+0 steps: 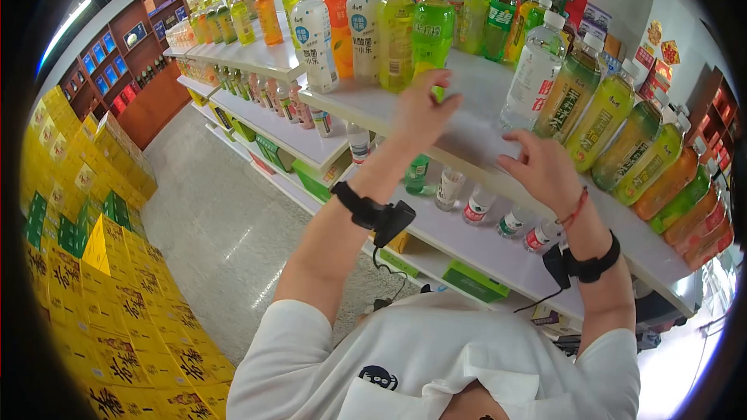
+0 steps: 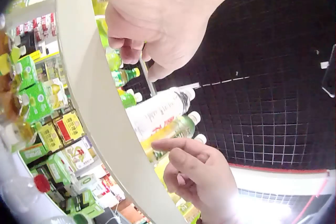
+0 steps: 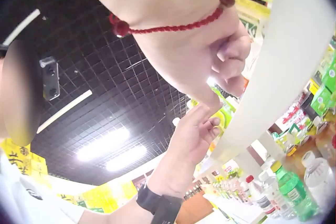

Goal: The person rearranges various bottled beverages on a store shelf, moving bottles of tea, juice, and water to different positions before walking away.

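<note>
My left hand is just in front of a bright green bottle on the top shelf; its fingers are loosely bent and hold nothing. The bottle's lower part is partly hidden behind the fingertips. To the left of it stand a yellow-green bottle and white bottles with blue labels. My right hand, fingers slightly curled around nothing, is over the shelf's front edge. Close beyond it stands a transparent bottle with pink lettering, which also shows in the left wrist view as a white-labelled bottle.
Green tea bottles and other drinks line the shelf on the right. Small bottles stand on the shelf below, with green boxes lower down. Stacked yellow cartons flank the aisle floor on the left.
</note>
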The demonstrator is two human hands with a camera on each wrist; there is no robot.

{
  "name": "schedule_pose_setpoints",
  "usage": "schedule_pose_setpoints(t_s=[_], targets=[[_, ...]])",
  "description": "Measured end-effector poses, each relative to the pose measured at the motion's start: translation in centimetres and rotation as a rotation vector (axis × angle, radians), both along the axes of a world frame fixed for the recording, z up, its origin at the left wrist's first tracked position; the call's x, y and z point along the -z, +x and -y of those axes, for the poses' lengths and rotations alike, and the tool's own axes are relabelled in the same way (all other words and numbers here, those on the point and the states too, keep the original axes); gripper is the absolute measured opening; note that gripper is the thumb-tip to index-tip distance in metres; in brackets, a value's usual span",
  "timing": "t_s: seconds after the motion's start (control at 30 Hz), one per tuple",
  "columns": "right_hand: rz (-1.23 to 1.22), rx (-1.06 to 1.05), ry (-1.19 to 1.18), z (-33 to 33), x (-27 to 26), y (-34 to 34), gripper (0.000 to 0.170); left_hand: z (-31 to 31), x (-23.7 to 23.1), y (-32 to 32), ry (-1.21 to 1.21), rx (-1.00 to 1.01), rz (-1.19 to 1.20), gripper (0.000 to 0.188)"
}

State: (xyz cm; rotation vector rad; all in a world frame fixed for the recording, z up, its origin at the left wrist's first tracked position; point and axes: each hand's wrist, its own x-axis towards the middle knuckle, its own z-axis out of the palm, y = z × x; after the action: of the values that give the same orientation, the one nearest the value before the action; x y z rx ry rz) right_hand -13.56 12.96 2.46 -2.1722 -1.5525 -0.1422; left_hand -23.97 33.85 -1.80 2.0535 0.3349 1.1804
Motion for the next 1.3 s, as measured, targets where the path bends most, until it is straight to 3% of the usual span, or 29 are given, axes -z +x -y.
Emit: schedule_pose_setpoints(t_s=[0.07, 0.17, 0.27, 0.4, 0.47, 0.77, 0.9, 0.97, 1.1, 1.17, 1.3], targets=[[-0.062, -0.052, 0.03, -2.2, -0.7, -0.7, 0.046, -2.5, 0.0, -1.5, 0.005, -0.101, 0.034, 0.036], [-0.047, -0.028, 0.045, -7.2, -0.5, -0.2, 0.056, -5.7, -0.1, -3.6, -0.051, -0.088, 0.131, 0.027], [-0.074, 0.023, 0.156, -12.0, -0.2, -0.8, 0.067, -8.2, -0.2, -5.1, -0.005, -0.075, 0.07, 0.023], [-0.106, 0.17, 0.164, -17.1, 0.3, -0.5, 0.077, -10.3, -0.2, -6.1, 0.045, 0.024, -0.056, 0.027], [-0.232, 0.248, 0.163, -18.2, 0.4, -0.5, 0.083, -10.4, -0.7, -6.7, 0.052, 0.109, -0.124, 0.032], [-0.17, 0.347, 0.153, -17.9, 0.8, -0.7, 0.066, -10.6, 0.7, -3.8, 0.456, 0.132, -0.23, 0.058], [-0.135, 0.36, 0.155, -16.7, 1.3, 0.3, 0.063, -9.3, 0.1, -2.1, 0.402, 0.126, -0.281, 0.055], [-0.084, 0.362, 0.158, -16.1, 1.7, 0.9, 0.063, -8.7, -0.5, -1.1, 0.358, 0.253, -0.297, 0.048], [-0.094, 0.431, 0.109, -14.4, 0.6, -0.8, 0.055, -7.8, -1.1, 1.0, 0.337, 0.217, -0.373, 0.044], [0.034, 0.418, 0.099, -13.4, 0.9, -0.8, 0.049, -7.5, -1.3, 1.6, 0.311, 0.18, -0.477, 0.046], [0.128, 0.375, 0.061, -9.9, 0.9, -2.8, 0.042, -7.1, -0.9, 2.7, 0.286, 0.222, -0.42, 0.045]])
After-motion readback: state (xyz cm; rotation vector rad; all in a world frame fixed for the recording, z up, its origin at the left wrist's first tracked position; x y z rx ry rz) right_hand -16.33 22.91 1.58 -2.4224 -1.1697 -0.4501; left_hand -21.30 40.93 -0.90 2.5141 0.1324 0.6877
